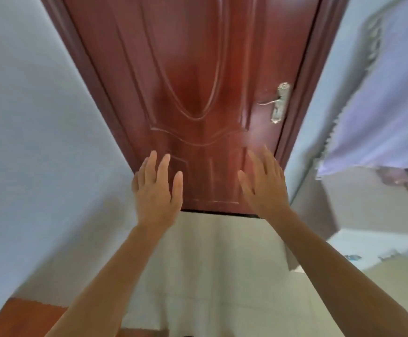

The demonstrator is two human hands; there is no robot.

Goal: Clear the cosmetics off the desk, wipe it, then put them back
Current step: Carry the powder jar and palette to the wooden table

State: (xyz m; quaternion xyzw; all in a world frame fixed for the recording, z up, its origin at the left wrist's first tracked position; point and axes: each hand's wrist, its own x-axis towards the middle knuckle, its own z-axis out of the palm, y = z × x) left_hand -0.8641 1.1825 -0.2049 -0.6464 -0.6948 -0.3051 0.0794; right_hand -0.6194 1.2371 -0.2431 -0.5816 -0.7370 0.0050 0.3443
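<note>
Both my arms reach forward in front of a closed reddish-brown wooden door (193, 93). My left hand (158, 190) is raised with straight, spread fingers and holds nothing. My right hand (263, 186) is raised the same way, fingers straight, and is blurred. Whether either hand touches the door I cannot tell. No desk and no cosmetics show in this view.
A metal lever handle (279, 103) sits on the door's right side. Pale walls (28, 142) flank the door. A light purple fringed cloth (380, 105) hangs at the right above a grey ledge (358, 203). Pale tiled floor (210, 276) lies below; a red-brown surface (20, 317) shows bottom left.
</note>
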